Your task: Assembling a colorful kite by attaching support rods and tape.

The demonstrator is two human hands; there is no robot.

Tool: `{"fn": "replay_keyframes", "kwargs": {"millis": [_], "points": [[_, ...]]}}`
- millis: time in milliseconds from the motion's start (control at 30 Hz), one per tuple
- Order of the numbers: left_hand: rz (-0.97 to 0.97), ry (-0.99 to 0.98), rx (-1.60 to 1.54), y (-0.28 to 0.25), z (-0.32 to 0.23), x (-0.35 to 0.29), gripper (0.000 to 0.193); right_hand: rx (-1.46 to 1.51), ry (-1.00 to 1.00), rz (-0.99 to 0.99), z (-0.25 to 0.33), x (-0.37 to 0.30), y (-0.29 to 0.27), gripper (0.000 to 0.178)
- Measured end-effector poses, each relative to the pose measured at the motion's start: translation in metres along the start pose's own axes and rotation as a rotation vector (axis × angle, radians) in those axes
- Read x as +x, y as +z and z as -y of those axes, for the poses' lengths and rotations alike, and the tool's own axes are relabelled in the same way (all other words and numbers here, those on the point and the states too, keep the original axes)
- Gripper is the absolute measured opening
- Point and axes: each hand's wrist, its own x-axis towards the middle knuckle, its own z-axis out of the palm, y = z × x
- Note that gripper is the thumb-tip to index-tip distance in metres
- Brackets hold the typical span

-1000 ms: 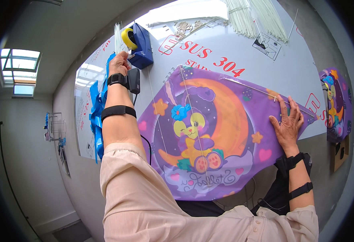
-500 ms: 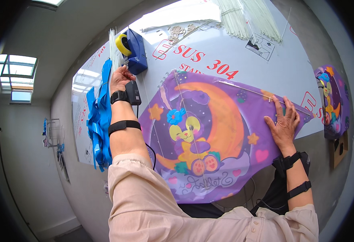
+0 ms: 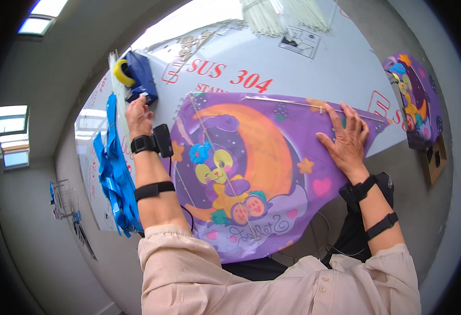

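A purple kite (image 3: pixel 269 152), printed with a cartoon bunny on an orange moon, lies spread on the table with thin rods across it. My right hand (image 3: pixel 348 139) rests on its upper right part, fingers stretched out and spread beside a thin white rod (image 3: pixel 288 103). At the front end of a blue tape dispenser (image 3: pixel 142 76), my left hand (image 3: pixel 139 116) is pinched closed. A small pale bit, seemingly the end of the tape, shows at its fingertips. The dispenser carries a yellow-cored roll (image 3: pixel 123 73).
Blue strips (image 3: pixel 112 173) hang in a bundle over the table's left side. Pale thin rods (image 3: pixel 264 18) lie in bunches at the far side, near small brownish pieces (image 3: pixel 188 44). Another printed purple kite (image 3: pixel 414 100) is off the table's right edge, above a cardboard box (image 3: pixel 434 160).
My left fingers have closed in a pinch at the dispenser's front end. My right hand stays spread on the kite. The whole view has shifted, moving the table leftward in the picture.
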Motion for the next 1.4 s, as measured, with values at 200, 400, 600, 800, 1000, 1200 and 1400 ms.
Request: {"fn": "replay_keyframes", "kwargs": {"millis": [200, 400, 600, 800, 1000, 1200, 1400], "points": [[0.795, 0.24, 0.076, 0.111, -0.011, -0.164, 0.004, 0.04, 0.013, -0.046, -0.008, -0.002, 0.001, 0.066], [0.801, -0.09, 0.204, 0.204, 0.044, -0.255, 0.008, 0.081, 0.034, -0.06, -0.007, -0.004, 0.004, 0.065], [0.668, -0.007, 0.439, 0.229, 0.056, -0.273, 0.009, 0.168, 0.04, -0.079, -0.009, -0.004, 0.004, 0.064], [0.551, 0.028, 0.49, 0.238, 0.056, -0.275, 0.008, 0.211, 0.046, -0.093, -0.011, -0.005, 0.005, 0.063], [0.549, 0.085, 0.573, 0.248, 0.059, -0.272, 0.01, 0.214, 0.052, -0.093, -0.013, -0.006, 0.005, 0.062], [0.466, 0.161, 0.926, 0.259, 0.059, -0.26, 0.015, 0.241, 0.055, -0.095, -0.01, -0.004, 0.002, 0.062], [0.66, 0.013, 0.886, 0.254, 0.04, -0.262, 0.02, 0.222, 0.061, -0.094, -0.014, -0.006, 0.006, 0.063]]}}
